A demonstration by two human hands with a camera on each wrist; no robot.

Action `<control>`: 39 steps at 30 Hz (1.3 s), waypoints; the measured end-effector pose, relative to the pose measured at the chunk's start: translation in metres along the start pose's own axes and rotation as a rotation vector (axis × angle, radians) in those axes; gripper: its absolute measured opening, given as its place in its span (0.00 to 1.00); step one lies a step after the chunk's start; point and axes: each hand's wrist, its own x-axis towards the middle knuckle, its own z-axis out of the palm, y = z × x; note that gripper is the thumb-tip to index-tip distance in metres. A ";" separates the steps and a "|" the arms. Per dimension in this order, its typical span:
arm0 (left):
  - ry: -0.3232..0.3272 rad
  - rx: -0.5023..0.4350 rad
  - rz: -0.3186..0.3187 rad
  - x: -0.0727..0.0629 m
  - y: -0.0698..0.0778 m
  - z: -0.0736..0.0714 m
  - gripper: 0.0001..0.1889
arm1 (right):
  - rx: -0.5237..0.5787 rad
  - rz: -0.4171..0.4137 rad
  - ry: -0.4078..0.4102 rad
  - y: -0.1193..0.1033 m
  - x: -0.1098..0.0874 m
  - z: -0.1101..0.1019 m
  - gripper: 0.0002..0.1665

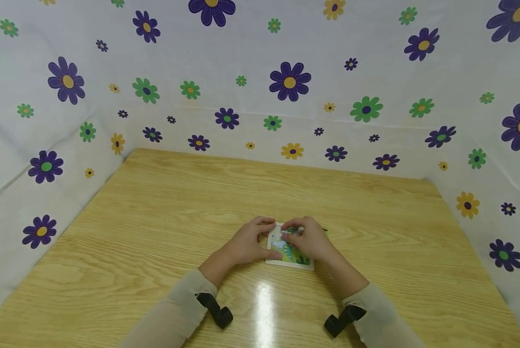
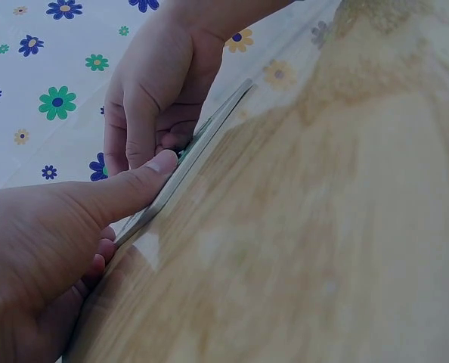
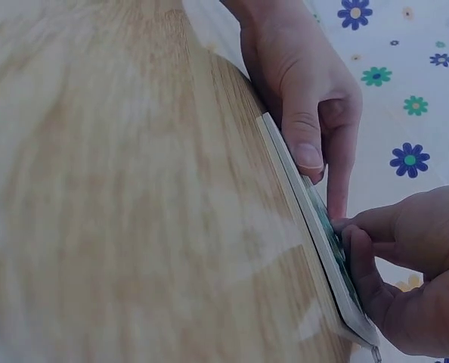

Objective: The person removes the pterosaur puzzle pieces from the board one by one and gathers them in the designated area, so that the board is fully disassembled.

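A small square picture puzzle (image 1: 289, 252) with a pale frame and a green, blue and white picture lies on the table in the head view. My left hand (image 1: 248, 242) grips its left side, with the thumb over the near part and the fingers at the far left corner. Over the upper part of the picture, my right hand (image 1: 310, 238) pinches a small puzzle piece between thumb and forefinger, mostly hidden by the fingertips. In the left wrist view the puzzle's frame (image 2: 209, 134) appears edge-on, under the left thumb. The right wrist view shows the right fingertips against the picture (image 3: 326, 227).
The wood-grain table (image 1: 177, 203) stretches around the puzzle. A small green thing (image 1: 325, 229) shows just past the right hand, its kind unclear. White cloth with printed flowers (image 1: 242, 63) stands at the back and sides. Black straps (image 1: 216, 310) hang at both wrists.
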 end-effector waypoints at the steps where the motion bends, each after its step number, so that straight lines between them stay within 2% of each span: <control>1: 0.000 -0.001 0.001 0.000 0.000 0.000 0.46 | 0.009 -0.003 0.001 0.000 0.000 0.000 0.10; 5: -0.004 -0.009 0.001 0.000 0.001 0.003 0.46 | 0.028 0.013 -0.004 0.000 -0.004 -0.002 0.10; 11: -0.018 -0.037 -0.006 -0.002 0.002 0.009 0.47 | 0.167 0.084 -0.039 0.004 -0.013 -0.008 0.17; 15: -0.015 -0.018 -0.006 -0.003 0.002 0.010 0.47 | 0.218 0.098 -0.050 0.008 -0.014 -0.009 0.15; 21: -0.015 -0.016 -0.002 -0.002 0.003 0.007 0.47 | 0.261 0.094 -0.052 0.009 -0.012 -0.011 0.13; 29: -0.002 0.016 -0.005 -0.002 0.004 0.002 0.47 | 0.362 0.166 -0.099 0.008 -0.008 -0.026 0.16; 34: -0.012 0.036 -0.005 -0.001 0.002 0.004 0.48 | 0.309 0.164 -0.103 0.010 -0.012 -0.045 0.17; 39: -0.006 0.030 0.006 -0.001 0.003 0.003 0.49 | 0.243 0.207 -0.077 0.014 -0.012 -0.059 0.17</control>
